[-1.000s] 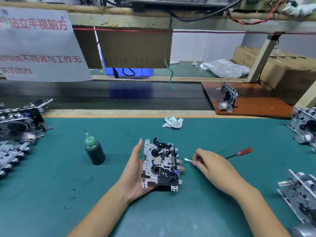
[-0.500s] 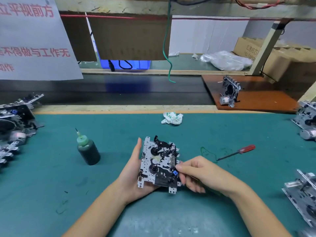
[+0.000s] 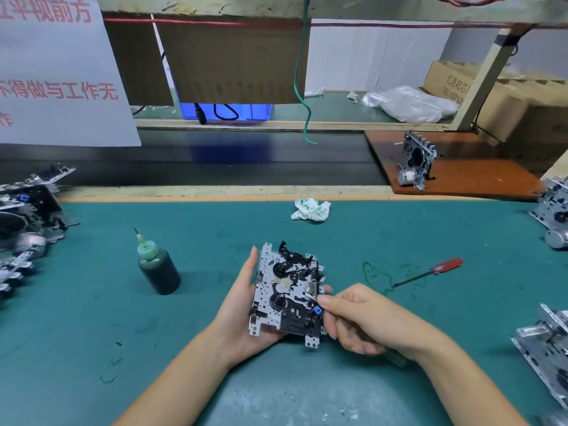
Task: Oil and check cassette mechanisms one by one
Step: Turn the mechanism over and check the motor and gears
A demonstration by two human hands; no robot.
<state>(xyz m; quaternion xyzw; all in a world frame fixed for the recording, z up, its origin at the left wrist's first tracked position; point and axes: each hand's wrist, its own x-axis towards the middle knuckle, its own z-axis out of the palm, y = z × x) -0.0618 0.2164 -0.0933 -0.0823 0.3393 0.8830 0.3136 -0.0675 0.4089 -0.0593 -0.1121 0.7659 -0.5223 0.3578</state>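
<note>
1 cassette mechanism (image 3: 287,293), face-up over the green mat (image 3: 92,302), cradled from beneath in the left hand (image 3: 242,305) for access, right hand (image 3: 365,318) pinching a thin swab-like applicator to its right edge, oil bottle (image 3: 158,270) standing close for reach.

Mechanisms at left edge (image 3: 27,216) and lower right (image 3: 547,348) cut off; sign (image 3: 55,72) cropped upper left; right hand (image 3: 365,318) hides swab shaft.

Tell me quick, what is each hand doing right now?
Left hand: holds the cassette mechanism from below, fingers around its edges.
Right hand: pinches a thin swab-like stick, tip on the mechanism.
</note>
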